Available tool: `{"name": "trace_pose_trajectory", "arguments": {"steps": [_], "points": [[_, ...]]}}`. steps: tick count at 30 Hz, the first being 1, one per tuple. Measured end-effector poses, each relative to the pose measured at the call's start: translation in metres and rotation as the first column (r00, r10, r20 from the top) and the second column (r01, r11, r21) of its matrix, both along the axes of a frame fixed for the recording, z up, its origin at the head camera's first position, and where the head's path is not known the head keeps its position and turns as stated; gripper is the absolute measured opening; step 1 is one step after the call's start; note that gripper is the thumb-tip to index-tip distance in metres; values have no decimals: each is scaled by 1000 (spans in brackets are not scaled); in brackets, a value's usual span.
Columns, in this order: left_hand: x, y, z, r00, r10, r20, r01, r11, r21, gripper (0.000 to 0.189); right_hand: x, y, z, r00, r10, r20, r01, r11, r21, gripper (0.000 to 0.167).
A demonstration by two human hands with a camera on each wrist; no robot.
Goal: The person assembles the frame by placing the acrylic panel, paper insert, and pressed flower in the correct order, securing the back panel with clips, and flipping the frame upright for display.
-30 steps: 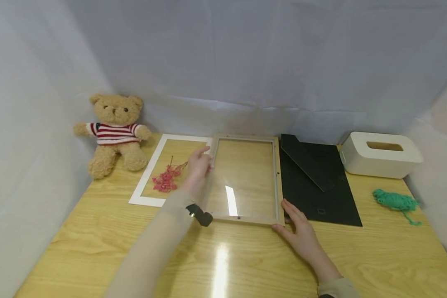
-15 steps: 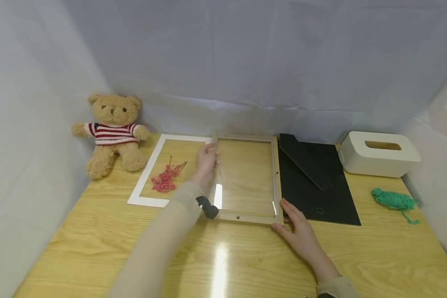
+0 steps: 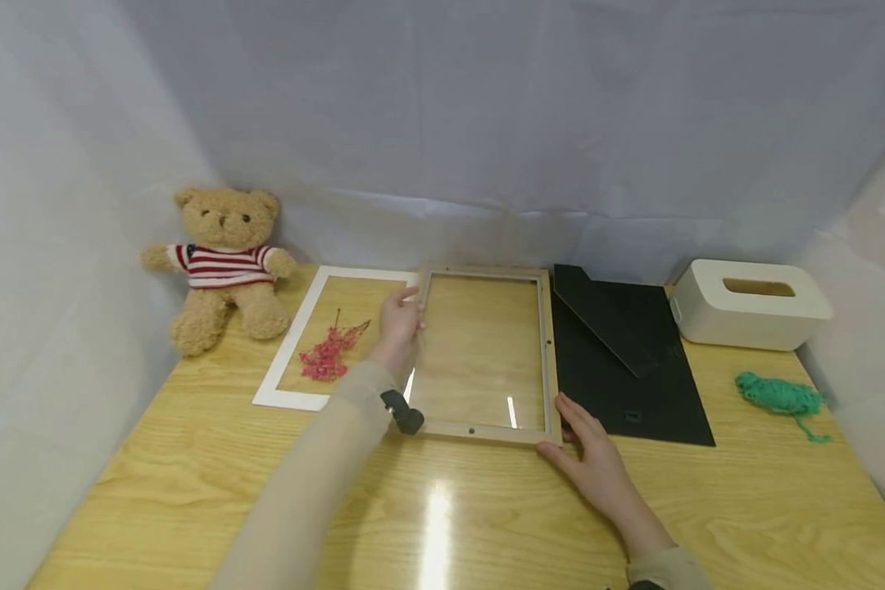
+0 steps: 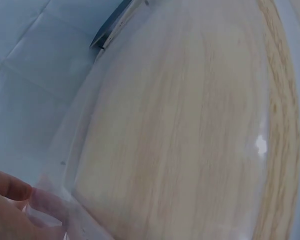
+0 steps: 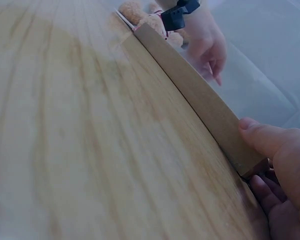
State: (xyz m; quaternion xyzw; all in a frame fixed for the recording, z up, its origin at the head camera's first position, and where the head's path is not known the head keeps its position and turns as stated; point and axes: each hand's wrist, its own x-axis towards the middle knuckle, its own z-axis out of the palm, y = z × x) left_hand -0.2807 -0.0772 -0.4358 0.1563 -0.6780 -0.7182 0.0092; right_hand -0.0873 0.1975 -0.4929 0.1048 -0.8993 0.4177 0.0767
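A wooden picture frame [image 3: 553,360] lies flat in the middle of the table, back side up. Over its opening is a clear sheet [image 3: 487,344], which catches light near its lower edge. My left hand [image 3: 397,324] pinches the sheet's left edge above the frame's left side; the left wrist view shows fingers [image 4: 15,190] seen partly through the clear sheet. At the near right corner, my right hand [image 3: 597,471] holds the frame, its thumb [image 5: 262,136] against the near side and the other fingers round the corner.
Left of the frame, a white mat [image 3: 289,399] surrounds a pink dried flower sprig [image 3: 328,352]. A teddy bear [image 3: 224,266] sits farther left. To the right are a black backing board [image 3: 627,360], a white tissue box [image 3: 745,319] and green yarn [image 3: 778,393].
My left hand has shifted right and then slightly back left with the clear sheet's edge. The light reflections on the sheet have moved. My right hand stays at the frame's corner.
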Motion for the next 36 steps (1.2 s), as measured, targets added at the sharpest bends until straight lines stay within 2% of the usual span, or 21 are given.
{"name": "trace_pose_trajectory", "arguments": {"steps": [6, 16, 23, 30, 36], "points": [[1, 3, -3, 999, -29, 15, 30, 997, -68, 43, 1, 0, 2, 1000, -3, 11, 3, 1000, 1, 72], [5, 10, -4, 998, -62, -10, 60, 990, -130, 38, 1, -1, 2, 1000, -3, 8, 3, 1000, -4, 72], [6, 11, -5, 996, -86, -5, 83, 978, -191, 49, 1, 0, 2, 1000, 0, 17, 1, 1000, -10, 73], [9, 10, -5, 993, -115, 11, 113, 941, -319, 48, 1, 0, 1, 1000, 3, 10, -3, 1000, -2, 73], [9, 9, -3, 992, -125, 3, 112, 876, -469, 42, 1, 1, 0, 1000, 6, 2, -6, 1000, 1, 73]]}}
